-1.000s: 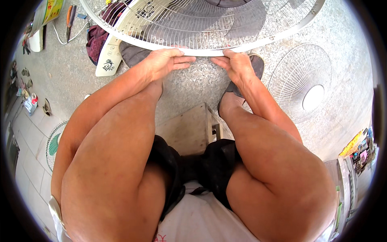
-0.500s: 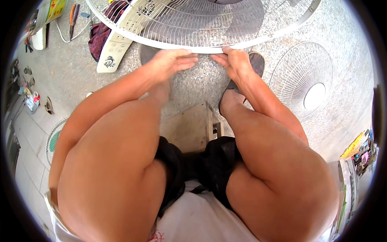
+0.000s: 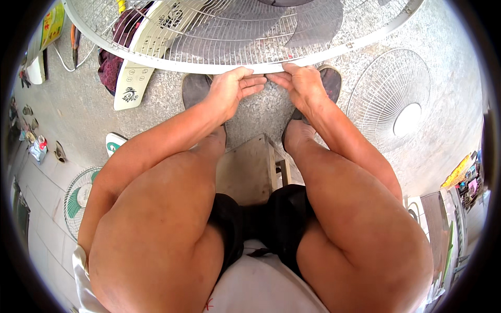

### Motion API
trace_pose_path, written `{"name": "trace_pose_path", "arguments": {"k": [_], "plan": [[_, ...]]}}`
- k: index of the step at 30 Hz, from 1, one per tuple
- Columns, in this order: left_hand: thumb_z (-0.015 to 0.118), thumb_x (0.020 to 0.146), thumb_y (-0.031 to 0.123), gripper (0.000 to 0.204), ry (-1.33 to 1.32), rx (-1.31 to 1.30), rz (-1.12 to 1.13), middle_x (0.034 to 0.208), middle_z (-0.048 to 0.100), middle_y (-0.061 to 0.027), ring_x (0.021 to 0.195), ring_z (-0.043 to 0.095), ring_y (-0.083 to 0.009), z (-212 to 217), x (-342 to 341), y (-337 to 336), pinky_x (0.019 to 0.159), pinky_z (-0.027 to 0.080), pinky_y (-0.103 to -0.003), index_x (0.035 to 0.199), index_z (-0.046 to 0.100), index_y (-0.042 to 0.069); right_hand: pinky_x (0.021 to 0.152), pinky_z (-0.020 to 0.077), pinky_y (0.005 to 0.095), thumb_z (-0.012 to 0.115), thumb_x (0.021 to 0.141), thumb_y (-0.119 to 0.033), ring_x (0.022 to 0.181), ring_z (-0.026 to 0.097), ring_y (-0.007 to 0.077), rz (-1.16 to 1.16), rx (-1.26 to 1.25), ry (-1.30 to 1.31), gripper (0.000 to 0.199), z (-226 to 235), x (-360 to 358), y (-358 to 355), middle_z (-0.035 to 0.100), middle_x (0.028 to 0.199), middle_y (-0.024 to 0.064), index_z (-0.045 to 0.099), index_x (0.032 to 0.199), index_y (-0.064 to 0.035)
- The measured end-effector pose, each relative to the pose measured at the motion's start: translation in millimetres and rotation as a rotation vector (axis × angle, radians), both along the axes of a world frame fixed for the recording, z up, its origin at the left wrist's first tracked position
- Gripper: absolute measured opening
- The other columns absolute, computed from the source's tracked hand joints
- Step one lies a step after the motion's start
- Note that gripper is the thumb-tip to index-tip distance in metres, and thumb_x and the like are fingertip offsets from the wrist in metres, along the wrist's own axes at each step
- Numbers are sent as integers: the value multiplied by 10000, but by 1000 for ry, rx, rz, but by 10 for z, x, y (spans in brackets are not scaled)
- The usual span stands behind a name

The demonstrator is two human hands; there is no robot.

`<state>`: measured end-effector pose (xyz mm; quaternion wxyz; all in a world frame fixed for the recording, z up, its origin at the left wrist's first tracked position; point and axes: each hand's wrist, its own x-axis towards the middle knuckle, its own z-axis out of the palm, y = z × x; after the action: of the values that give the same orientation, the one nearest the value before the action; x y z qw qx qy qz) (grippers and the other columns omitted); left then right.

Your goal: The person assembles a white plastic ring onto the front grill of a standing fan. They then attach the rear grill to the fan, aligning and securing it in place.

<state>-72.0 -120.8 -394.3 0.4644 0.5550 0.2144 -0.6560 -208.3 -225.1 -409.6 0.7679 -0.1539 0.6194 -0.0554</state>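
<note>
Left hand (image 3: 233, 89): upper middle of the frame, thumb up against the white rim, fingers stretched out just below it; whether they clamp it, I can't tell.
Right hand (image 3: 305, 86): just across from it, thumb laid on that same rim, fingers pointing in toward my left; again I can't tell if the grip is closed.
Orange-handled tool (image 3: 75, 41): upper left, lying on the floor.
Green-bladed fan (image 3: 74, 208): left side, partly behind my forearm.
Maroon cloth (image 3: 110, 71): upper left, bunched beside the panel.
Cream panel (image 3: 133, 82): black swirls on it, its upper part seen through the wires.
Fan guard (image 3: 229, 49): right across the top, cut off by the upper edge, near rim at my thumbs, grey blades (image 3: 315, 28) showing through.
Wooden stool (image 3: 244, 169): centre, between my legs.
Loose wire guard (image 3: 383, 86): upper right, on the floor, well apart from my right hand, white disc at its middle.
</note>
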Motion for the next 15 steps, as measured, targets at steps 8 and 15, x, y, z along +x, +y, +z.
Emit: {"name": "trace_pose_path", "arguments": {"k": [8,15], "plan": [[490,906,84,199,2,11,25,1068,561,-197,1030,600,-315,-71,-3,0,957,486,-438,1037,505,-65,841,572,370,427,907,23,967,628,335,-16,-17,-39,237,-8,5,3,537,1078,257,408,1102,157],[523,882,90,258,-92,73,15,1069,580,-230,964,635,-327,-20,-40,-38,900,524,-424,1042,515,-112,824,575,366,450,906,6,950,636,333,3,-34,-15,233,6,10,3,563,1057,262,439,1075,167]]}}
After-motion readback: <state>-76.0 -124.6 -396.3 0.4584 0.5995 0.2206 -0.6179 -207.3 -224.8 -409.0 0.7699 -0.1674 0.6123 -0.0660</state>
